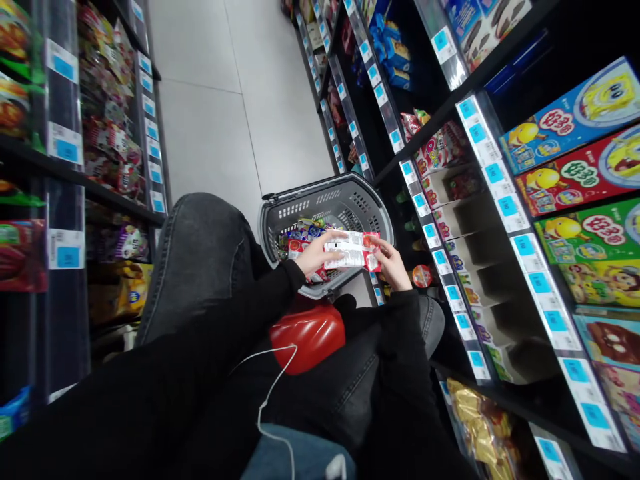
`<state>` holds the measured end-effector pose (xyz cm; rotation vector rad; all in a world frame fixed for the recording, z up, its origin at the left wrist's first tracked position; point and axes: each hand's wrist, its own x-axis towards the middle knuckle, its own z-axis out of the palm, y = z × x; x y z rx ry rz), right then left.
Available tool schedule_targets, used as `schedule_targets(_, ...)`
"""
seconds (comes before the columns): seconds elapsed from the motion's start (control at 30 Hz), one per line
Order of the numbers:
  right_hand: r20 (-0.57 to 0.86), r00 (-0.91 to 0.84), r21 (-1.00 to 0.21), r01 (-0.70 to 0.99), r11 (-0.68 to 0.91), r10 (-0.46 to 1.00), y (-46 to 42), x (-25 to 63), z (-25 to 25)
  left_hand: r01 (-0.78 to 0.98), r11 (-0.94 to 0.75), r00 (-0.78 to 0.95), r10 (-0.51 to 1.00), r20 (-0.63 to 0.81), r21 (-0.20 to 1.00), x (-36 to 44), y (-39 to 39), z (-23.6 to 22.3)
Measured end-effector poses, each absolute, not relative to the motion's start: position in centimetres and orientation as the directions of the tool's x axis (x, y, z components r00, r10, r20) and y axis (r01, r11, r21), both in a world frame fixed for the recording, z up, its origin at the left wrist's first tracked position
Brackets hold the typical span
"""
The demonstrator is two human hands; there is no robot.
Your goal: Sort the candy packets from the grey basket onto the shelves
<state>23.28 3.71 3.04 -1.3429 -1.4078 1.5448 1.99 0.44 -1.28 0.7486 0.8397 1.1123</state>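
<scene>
Between my two hands, over a grey shopping basket (pixel 383 223), is a red and white candy packet (pixel 353 250), its printed back facing up. My left hand (pixel 320 253) grips its left end, thumb on top. At the right end, the fingers of my right hand (pixel 393 265) close on the red edge. Below the packet, several colourful candy packets (pixel 307 230) lie in the basket, partly hidden by my left hand. The basket stands on the floor in front of my knees, and its handle rests along the far rim.
Shelves with blue-and-white price tags (pixel 505 203) rise close on the right, holding boxed snacks (pixel 580 173) and open candy cartons (pixel 485 280). Bagged sweets (pixel 113 143) fill the left shelf. A shiny red object (pixel 310 337) and a white cable (pixel 270 393) lie by my lap. Grey floor tiles (pixel 200 113) stretch ahead.
</scene>
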Motion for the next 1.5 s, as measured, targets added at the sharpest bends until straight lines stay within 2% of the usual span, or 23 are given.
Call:
schedule_targets(0.13, -0.229, -0.299, -0.957, 0.243, -0.158, 0.927, 4.0, 22.4, 1.8, -0.256, 0.149, 0.089, 0.987, -0.13, 0.955, 1.6, 0.8, -1.8)
schedule_targets(0.4, -0.283, -0.265, -0.951, 0.199, -0.235, 0.922, 4.1, 21.3, 1.0, -0.155, 0.162, 0.045, 0.987, -0.157, 0.974, 1.4, 1.1, -2.4)
schedule_targets(0.93, -0.321, -0.314, -0.942, 0.201, -0.268, 0.893, 4.2, 20.9, 1.4, -0.133, 0.204, -0.083, 0.973, -0.216, 0.97, 1.5, 1.2, -3.0)
schedule_targets(1.07, -0.286, -0.343, -0.946, 0.247, -0.208, 0.895, 4.1, 20.5, 1.6, -0.122, 0.251, -0.136, 0.954, -0.266, 0.96, 1.5, 1.2, -2.6)
schedule_targets(1.37, -0.164, -0.289, -0.95, 0.305, -0.072, 0.943, 3.6, 19.4, 1.7, 0.048, 0.233, -0.301, 0.931, -0.208, 0.971, 1.1, 1.1, -1.9)
schedule_targets(1.5, -0.124, -0.264, -0.953, 0.299, -0.041, 0.957, 3.1, 18.6, 1.9, 0.028, 0.253, -0.347, 0.91, -0.228, 0.967, 1.1, 1.1, -2.3)
